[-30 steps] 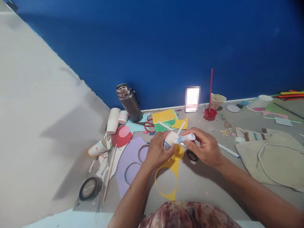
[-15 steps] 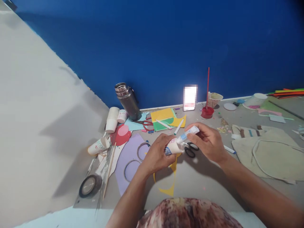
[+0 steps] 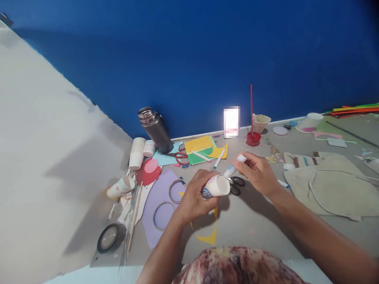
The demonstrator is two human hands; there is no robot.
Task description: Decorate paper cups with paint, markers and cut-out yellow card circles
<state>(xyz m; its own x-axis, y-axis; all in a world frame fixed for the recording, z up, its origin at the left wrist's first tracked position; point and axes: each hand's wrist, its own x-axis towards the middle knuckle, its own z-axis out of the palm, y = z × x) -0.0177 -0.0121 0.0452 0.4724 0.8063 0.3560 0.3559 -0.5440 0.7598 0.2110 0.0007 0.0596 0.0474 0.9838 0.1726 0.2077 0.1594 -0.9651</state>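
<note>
A white paper cup (image 3: 218, 185) with pink and blue drawing lies sideways in my left hand (image 3: 197, 193), fingers wrapped round it. One round end of the cup faces right and toward me. My right hand (image 3: 256, 171) pinches a small white and blue glue tube (image 3: 231, 170), whose lower end points down-left at the edge of that round end. Whether the tube touches the cup I cannot tell. Scissors with black handles (image 3: 237, 185) lie on the table just behind and below the tube. Yellow paper scraps (image 3: 211, 236) lie beneath my left hand.
A dark steel flask (image 3: 155, 130), stacked paper cups (image 3: 137, 154) and a tape roll (image 3: 111, 238) stand or lie left. Purple paper (image 3: 151, 213) holds two rings. A bright screen (image 3: 231, 122) and red pot (image 3: 253, 139) are at the back; a cloth bag (image 3: 334, 193) lies right.
My left hand has turned the cup so its round end shows more toward me. The glue tube has shifted slightly left and down along the cup's edge. The view has shifted a little.
</note>
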